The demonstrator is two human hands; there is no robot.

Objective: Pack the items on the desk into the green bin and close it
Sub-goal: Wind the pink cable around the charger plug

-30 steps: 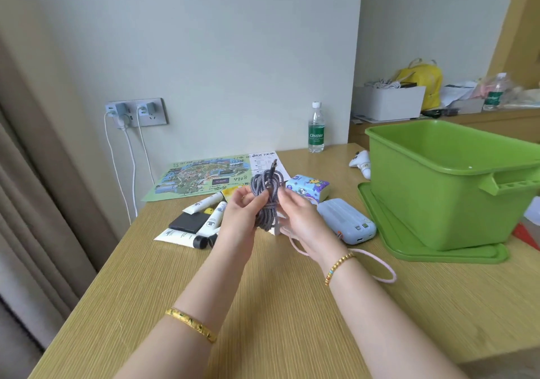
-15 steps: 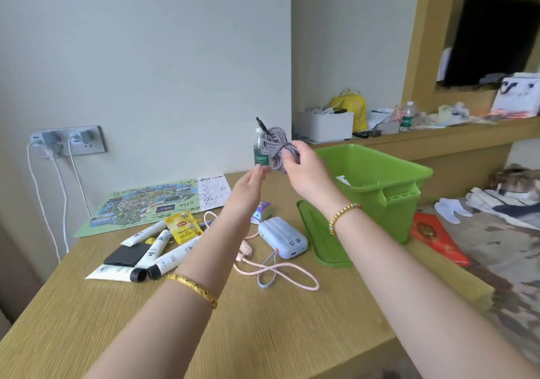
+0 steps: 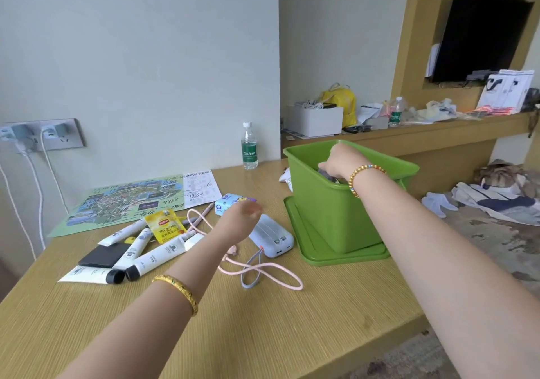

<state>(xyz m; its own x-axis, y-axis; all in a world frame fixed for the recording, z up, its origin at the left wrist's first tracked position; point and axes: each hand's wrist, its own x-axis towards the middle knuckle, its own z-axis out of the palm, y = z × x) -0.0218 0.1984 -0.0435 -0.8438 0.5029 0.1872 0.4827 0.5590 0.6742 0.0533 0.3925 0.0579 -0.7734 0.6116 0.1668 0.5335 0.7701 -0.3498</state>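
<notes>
The green bin [image 3: 330, 218] stands on its green lid [image 3: 309, 250] at the desk's right. My right hand [image 3: 340, 161] reaches down inside the bin and grips the coiled grey cable [image 3: 327, 175], mostly hidden by the rim. My left hand [image 3: 239, 222] hovers, blurred and holding nothing, above the desk near a pale blue power bank [image 3: 273, 241]. On the desk lie a pink cable [image 3: 263, 270], white tubes [image 3: 157, 257], a yellow tea packet [image 3: 165, 228], a tissue pack [image 3: 226, 203], a black wallet [image 3: 102, 254] and a map [image 3: 125, 200].
A water bottle [image 3: 249, 147] stands by the wall behind the bin. Chargers hang from a wall socket [image 3: 43, 136] at the left. A white object [image 3: 285, 178] lies behind the bin. The desk's edge drops off to the right, toward a cluttered shelf.
My right hand carried the grey cable from in front of me to the right and down into the bin. My left hand let go of it and dropped toward the desk.
</notes>
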